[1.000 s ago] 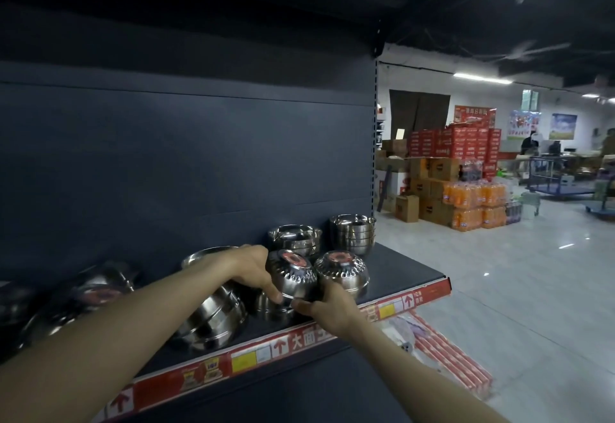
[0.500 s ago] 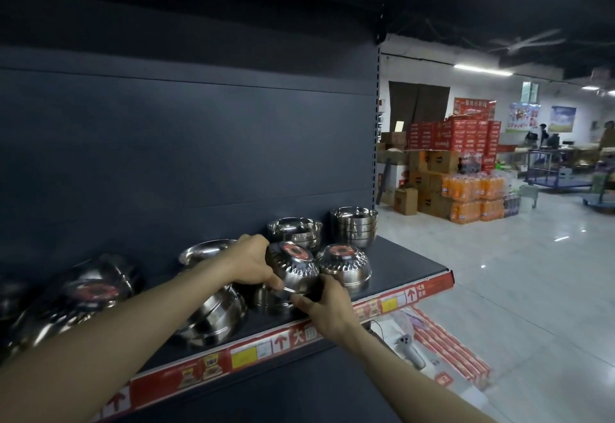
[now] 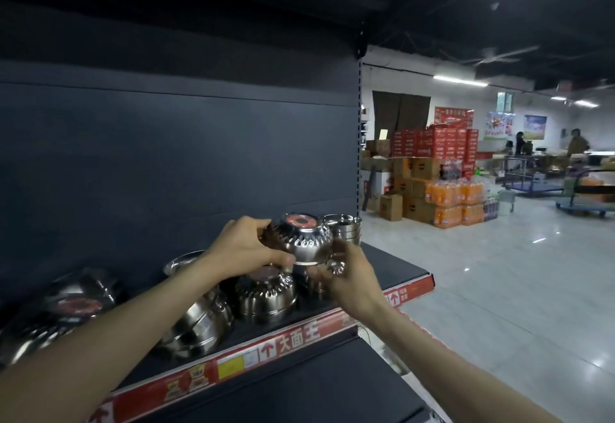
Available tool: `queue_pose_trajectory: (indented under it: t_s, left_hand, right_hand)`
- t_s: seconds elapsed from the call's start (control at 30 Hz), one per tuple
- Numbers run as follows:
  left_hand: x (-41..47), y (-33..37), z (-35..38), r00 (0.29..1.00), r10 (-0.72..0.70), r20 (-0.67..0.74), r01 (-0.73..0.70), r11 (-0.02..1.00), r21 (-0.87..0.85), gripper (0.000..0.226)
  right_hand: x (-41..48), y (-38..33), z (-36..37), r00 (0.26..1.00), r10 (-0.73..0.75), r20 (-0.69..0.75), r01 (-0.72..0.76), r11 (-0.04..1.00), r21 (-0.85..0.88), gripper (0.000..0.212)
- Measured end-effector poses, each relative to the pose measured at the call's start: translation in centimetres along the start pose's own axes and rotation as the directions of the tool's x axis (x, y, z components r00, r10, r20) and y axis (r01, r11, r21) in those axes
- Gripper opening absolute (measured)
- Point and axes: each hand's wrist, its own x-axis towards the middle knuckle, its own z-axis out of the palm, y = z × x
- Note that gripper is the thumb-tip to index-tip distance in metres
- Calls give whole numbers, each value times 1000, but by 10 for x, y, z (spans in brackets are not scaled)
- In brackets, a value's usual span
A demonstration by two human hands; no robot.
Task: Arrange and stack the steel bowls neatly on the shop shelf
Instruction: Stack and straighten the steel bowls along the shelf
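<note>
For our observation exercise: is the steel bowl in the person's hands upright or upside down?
Upside down. The held bowl has its red-stickered base up, rim down, gripped by the left hand and right hand.

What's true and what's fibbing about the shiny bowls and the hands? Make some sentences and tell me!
1. The left hand and the right hand hold one bowl above the shelf. True.
2. That bowl is the right way up. False: it is upside down, with its red sticker on top.
3. A stack of bowls stands at the back of the shelf. True.
4. The shelf's front strip is blue. False: it is red.
</note>
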Motion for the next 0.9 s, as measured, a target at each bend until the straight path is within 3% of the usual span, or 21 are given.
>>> queue_pose_trajectory:
  t_s: [0.17,0.27,0.37,0.43,0.73,0.77,0.9]
  left_hand:
    - [-4,32,12,995,69,-66,-78,988,-136,78]
    - [-2,46,23,995,84,-55,-94,975,-202,90]
    - [-3,58,33,995,103,-19,-104,964,-244,56]
    - [-3,67,38,994,113,1,-109,959,-262,42]
    - [-17,85,48,975,217,-39,-214,894,-393,29]
    - [-21,85,48,973,226,-40,-223,888,-403,34]
    - [-34,84,48,958,277,-77,-284,875,-392,93]
  right_hand:
    - [-16,-15,-45,999,-49,-17,48,998,-37,39]
    - [-21,-13,-69,997,-57,-50,55,998,-37,56]
    - [-25,-9,-92,995,-69,-73,63,995,-82,78]
    - [-28,-7,-104,995,-77,-68,71,994,-89,80]
    - [-33,-2,-126,993,-100,-60,100,995,-1,73]
    - [-33,-2,-127,993,-98,-59,99,995,19,68]
    - [-34,-10,-129,994,-104,-18,105,989,105,46]
